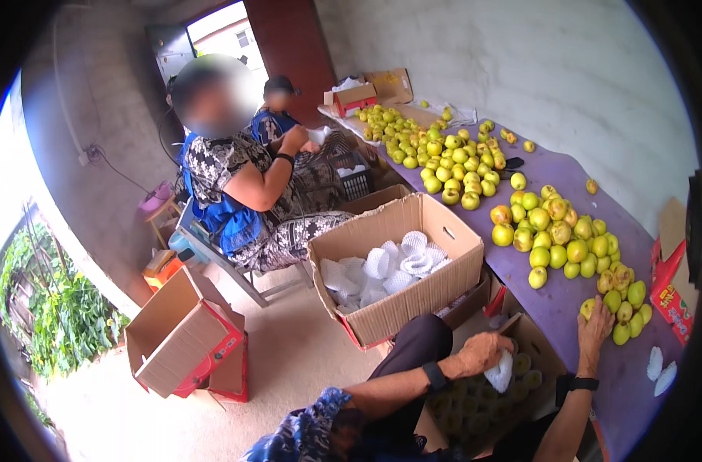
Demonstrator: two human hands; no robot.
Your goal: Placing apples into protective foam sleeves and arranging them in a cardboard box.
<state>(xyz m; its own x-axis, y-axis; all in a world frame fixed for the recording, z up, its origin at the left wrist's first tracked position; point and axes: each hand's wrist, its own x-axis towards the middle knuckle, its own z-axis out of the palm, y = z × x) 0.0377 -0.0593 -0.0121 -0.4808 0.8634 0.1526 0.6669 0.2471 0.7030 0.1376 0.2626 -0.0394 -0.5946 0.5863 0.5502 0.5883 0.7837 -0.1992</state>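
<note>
My left hand [485, 353] grips a white foam net sleeve [500, 372] above a cardboard box [544, 345] on the floor side of the table. Rows of netted green fruit [483, 398] lie in that box, partly in shadow. My right hand [596, 323] rests on a yellow-green apple [587, 308] at the near edge of the apple pile [564, 237], on the purple-covered table [544, 309]. Whether its fingers have closed round the apple is hard to tell. Some apples show brown patches. Two flat foam nets [660, 371] lie at the table's right.
A large open carton [397, 306] of white foam nets [379, 271] stands left of the table. Two people [235, 185] sit beyond it. Stacked empty cartons [183, 341] stand on the floor at left. More apples [443, 156] cover the table's far part; a red carton [671, 300] is at right.
</note>
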